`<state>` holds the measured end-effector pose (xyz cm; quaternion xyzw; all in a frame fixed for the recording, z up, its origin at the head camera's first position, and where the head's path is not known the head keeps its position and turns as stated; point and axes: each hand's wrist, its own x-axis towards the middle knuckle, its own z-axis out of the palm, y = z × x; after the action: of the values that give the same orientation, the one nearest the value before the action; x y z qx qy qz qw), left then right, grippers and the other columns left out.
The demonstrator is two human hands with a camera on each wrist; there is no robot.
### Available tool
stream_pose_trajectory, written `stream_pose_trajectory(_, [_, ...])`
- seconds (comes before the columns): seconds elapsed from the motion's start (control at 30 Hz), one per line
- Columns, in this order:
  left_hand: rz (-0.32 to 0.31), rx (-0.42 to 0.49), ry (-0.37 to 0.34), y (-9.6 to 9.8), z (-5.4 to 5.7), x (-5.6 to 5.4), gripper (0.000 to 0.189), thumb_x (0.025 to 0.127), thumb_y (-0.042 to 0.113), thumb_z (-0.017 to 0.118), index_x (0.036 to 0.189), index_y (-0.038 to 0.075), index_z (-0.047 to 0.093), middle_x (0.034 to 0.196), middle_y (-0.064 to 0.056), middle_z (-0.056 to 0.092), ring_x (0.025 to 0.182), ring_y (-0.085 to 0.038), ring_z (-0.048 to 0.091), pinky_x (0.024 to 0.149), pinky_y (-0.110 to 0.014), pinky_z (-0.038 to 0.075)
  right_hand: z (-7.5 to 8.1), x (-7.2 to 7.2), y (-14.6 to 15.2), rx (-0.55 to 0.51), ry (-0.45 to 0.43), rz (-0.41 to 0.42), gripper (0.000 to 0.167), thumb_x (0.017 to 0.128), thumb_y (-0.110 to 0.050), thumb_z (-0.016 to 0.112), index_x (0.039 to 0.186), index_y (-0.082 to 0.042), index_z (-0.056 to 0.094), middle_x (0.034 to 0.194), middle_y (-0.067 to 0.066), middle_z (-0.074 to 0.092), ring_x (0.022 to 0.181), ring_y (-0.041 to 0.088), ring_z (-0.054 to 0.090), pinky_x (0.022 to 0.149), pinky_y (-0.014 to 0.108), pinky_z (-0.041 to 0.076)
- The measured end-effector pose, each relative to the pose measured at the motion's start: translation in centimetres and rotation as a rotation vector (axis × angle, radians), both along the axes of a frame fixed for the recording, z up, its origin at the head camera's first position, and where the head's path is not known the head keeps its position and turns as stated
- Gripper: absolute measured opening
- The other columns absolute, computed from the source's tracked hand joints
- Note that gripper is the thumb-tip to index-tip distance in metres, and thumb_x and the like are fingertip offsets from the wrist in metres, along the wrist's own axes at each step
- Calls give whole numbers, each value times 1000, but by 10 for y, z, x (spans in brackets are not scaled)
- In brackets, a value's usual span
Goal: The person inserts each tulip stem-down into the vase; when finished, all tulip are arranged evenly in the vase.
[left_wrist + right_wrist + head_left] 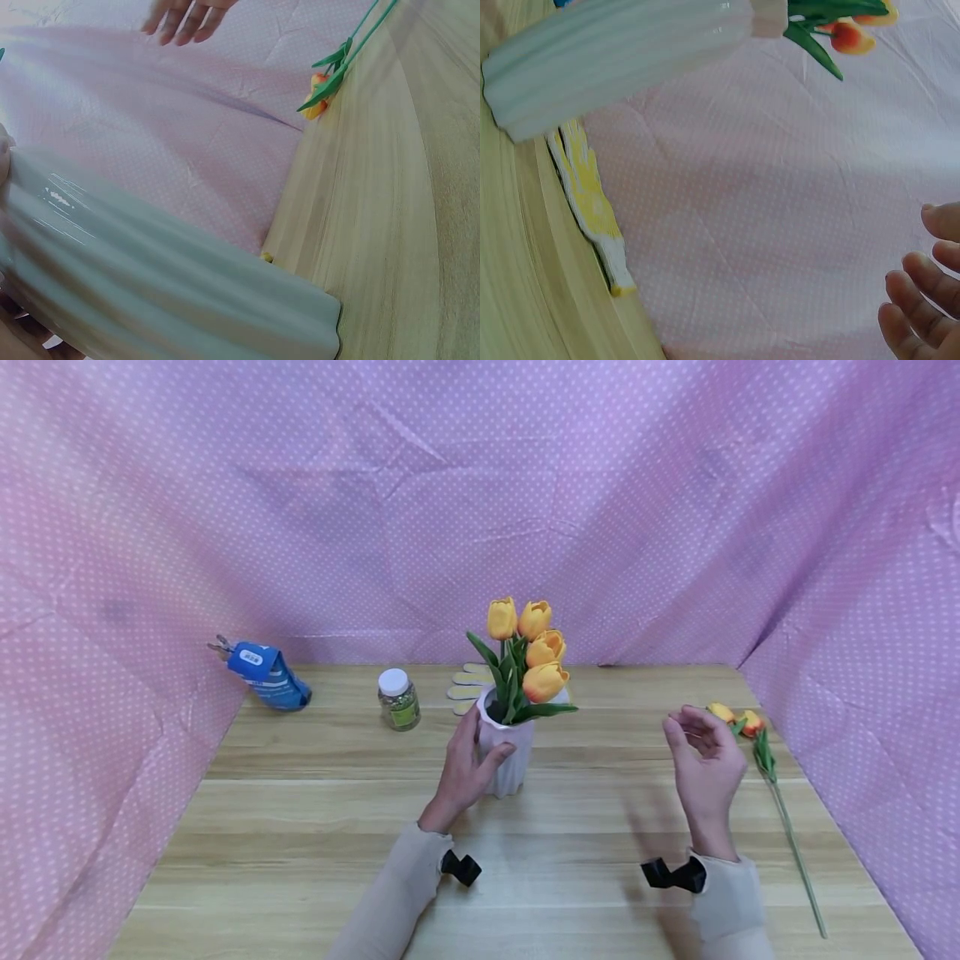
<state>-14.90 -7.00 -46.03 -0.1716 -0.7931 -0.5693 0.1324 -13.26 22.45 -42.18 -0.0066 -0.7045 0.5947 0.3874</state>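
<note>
A white ribbed vase (516, 764) stands upright on the wooden table, holding several yellow-orange tulips (545, 682) with green leaves. My left hand (459, 774) grips its near left side, thumb across the front and fingers around the far side. Off to the right, my right hand (705, 768) is raised above the table, its fingers loosely bent and nothing between them. In the right wrist view the fingers (922, 292) are well apart from the vase. Beyond that hand lie more tulips (752, 723), with a long green stem (787, 827) running toward the table's near right.
Behind the vase lies a yellow-and-white glove (585, 187), partly hidden in the head view. A white-lidded jar (400, 702) stands left of the vase. Farther left is a blue clipped bag (270, 675). Pink dotted cloth (360, 510) encloses the table's back and sides.
</note>
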Motion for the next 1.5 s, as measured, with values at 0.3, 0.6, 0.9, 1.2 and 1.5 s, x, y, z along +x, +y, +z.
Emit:
stream_pose_trajectory(0.3, [-3, 6, 0, 0, -2, -1, 86, 94, 61, 57, 155, 6, 30, 145, -20, 50, 130, -36, 54, 108, -57, 48, -12, -4, 31, -66, 7, -55, 25, 84, 8, 73, 107, 13, 67, 86, -15, 73, 79, -3, 68, 72, 7, 54])
stream_pose_trajectory(0.6, [-7, 6, 15, -1, -2, -1, 88, 93, 66, 54, 154, 6, 31, 145, -20, 51, 131, -36, 54, 108, -58, 48, -24, -4, 57, -49, -143, -196, 21, 87, -3, 75, 106, 3, 70, 83, -24, 68, 76, -8, 65, 69, 4, 52])
stream_pose_trajectory(0.9, [-17, 14, 10, -1, -3, -1, 85, 95, 61, 57, 155, 7, 30, 147, -19, 49, 133, -35, 53, 110, -57, 46, -41, -4, 87, -18, -327, -280, 21, 88, -9, 76, 108, -14, 70, 83, -32, 64, 74, -15, 60, 65, 0, 46])
stream_pose_trajectory(1.2, [-9, 20, -6, -1, -1, -1, 83, 95, 57, 59, 155, 8, 30, 147, -19, 49, 132, -36, 54, 109, -58, 47, -51, -1, 103, 157, -691, -302, 45, 92, -31, 72, 130, -7, 62, 103, -15, 67, 73, -22, 46, 62, 0, 39])
stream_pose_trajectory(1.5, [-5, 11, 1, 0, 0, 0, 85, 95, 59, 58, 155, 7, 30, 147, -20, 49, 132, -37, 54, 109, -58, 47, -62, 2, 114, 354, -897, -180, 65, 98, -39, 61, 147, 1, 45, 144, 27, 53, 120, 41, 60, 69, 17, 42])
